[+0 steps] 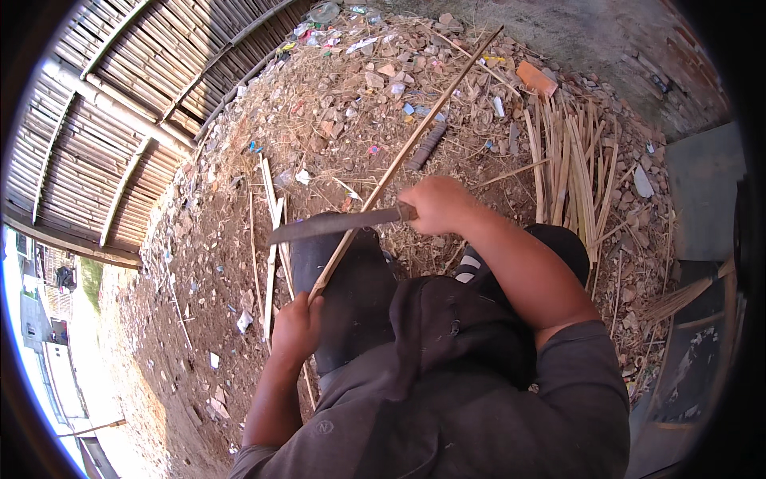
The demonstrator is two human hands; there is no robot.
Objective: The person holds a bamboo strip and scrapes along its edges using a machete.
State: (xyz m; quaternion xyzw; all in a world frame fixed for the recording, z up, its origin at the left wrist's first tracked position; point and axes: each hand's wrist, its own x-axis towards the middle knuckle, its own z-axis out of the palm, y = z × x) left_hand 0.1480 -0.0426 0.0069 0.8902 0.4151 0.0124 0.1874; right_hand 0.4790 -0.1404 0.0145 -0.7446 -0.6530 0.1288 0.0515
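Note:
My left hand [295, 327] is closed around the lower end of a long bamboo strip [407, 152]. The strip slants up and away to the right, its far end high over the ground. In my right hand [439, 205] is the handle of a machete [331, 227]. Its dark blade points left and crosses the strip above my left knee; whether the edge bites into the bamboo I cannot tell. Several split bamboo strips [274, 231] lie on the ground beside my left leg. A larger pile of split strips [570, 168] lies beyond my right knee.
A dark ribbed rod [428, 146] lies ahead of my right hand. An orange brick [536, 79] sits by the strip pile, near a worn wall [606, 48]. Rubble and litter cover the dirt. A bamboo-slat panel [128, 120] stands at far left, a grey board [706, 191] at right.

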